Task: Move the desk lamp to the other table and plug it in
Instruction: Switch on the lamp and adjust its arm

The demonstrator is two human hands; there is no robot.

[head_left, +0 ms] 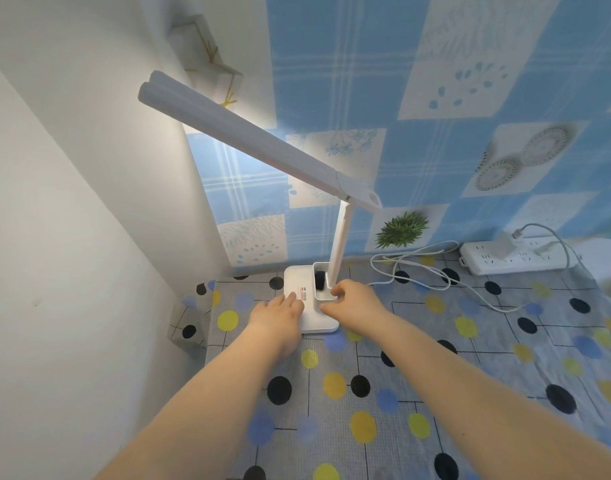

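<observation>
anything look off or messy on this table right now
Nothing looks damaged or spilled. The white desk lamp stands upright on the dotted grey tablecloth. The one untidy thing is the white cable, lying in loose loops between the lamp and the white power strip.

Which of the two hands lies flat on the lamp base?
The left hand: its fingers lie straight on top of the lamp base. The right hand curls its fingers at the base's right edge, beside the stem.

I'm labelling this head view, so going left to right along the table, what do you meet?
left hand → lamp base → right hand → white cable → power strip
</observation>
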